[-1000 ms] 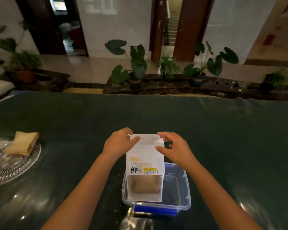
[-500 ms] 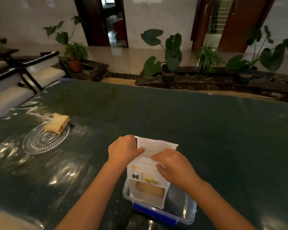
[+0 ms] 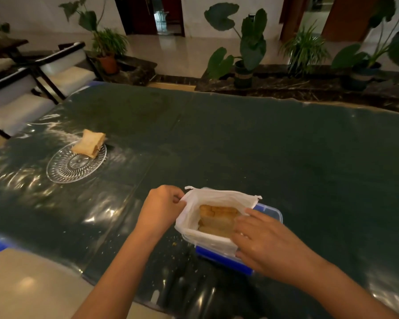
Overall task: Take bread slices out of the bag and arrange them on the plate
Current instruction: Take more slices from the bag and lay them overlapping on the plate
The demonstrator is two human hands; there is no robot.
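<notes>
A white bread bag [image 3: 207, 199] stands open in a clear plastic box with a blue clip [image 3: 272, 210] near the table's front edge. Bread slices [image 3: 217, 217] show inside the bag's mouth. My left hand [image 3: 159, 208] pinches the bag's left rim. The fingers of my right hand [image 3: 263, 240] rest on the bag's near right rim, their tips at the bread. At the left of the table lies a clear glass plate [image 3: 67, 168] with stacked bread slices [image 3: 89, 143] on its far edge.
The table [image 3: 240, 143] wears a dark green glossy cover with crumbs near the box. Chairs with white cushions [image 3: 32, 88] stand past the left corner. Potted plants [image 3: 249, 54] line a low ledge behind the table.
The bag's mouth has been pulled wide open, so the bread inside now shows. My right hand has dropped from the bag's top to its near rim. The view has tilted down and left.
</notes>
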